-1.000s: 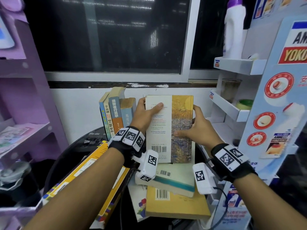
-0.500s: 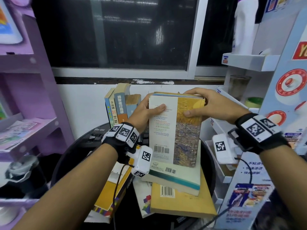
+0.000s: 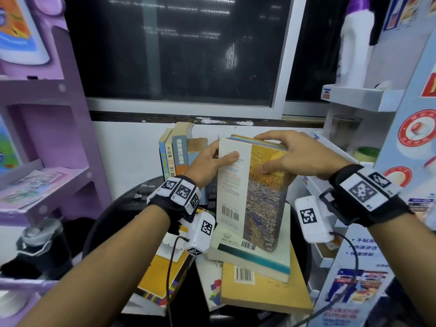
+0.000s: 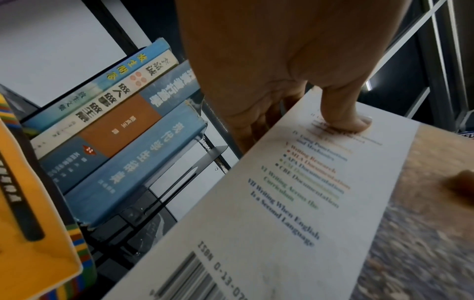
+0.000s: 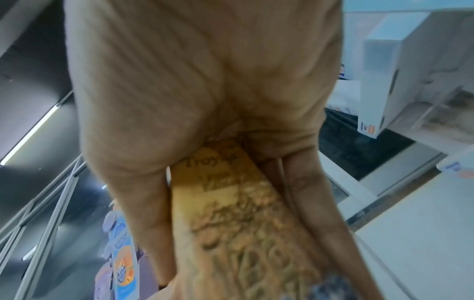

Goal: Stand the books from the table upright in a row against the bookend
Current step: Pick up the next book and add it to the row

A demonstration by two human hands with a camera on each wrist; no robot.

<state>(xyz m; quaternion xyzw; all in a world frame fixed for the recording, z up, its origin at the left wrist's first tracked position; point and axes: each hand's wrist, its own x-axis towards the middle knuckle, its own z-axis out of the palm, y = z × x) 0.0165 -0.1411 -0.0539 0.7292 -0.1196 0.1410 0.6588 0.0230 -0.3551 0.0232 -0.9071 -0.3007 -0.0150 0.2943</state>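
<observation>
While both hands grip the wheat-cover book (image 3: 253, 192) upright above the flat pile (image 3: 259, 277), left hand (image 3: 207, 161) on its left edge, right hand (image 3: 292, 156) on top, the leaning row (image 3: 175, 153) at far left could topple if bumped.

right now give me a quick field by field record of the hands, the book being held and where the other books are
held book: paperback with white and yellow painted back cover, upright, barcode low
left hand: grips its left edge, thumb on the cover
right hand: grips its top right corner
standing row: four books upright behind the left hand
bookend: black metal, beside the row's right end
flat pile: books lying under the held one
round black table: carries everything
</observation>
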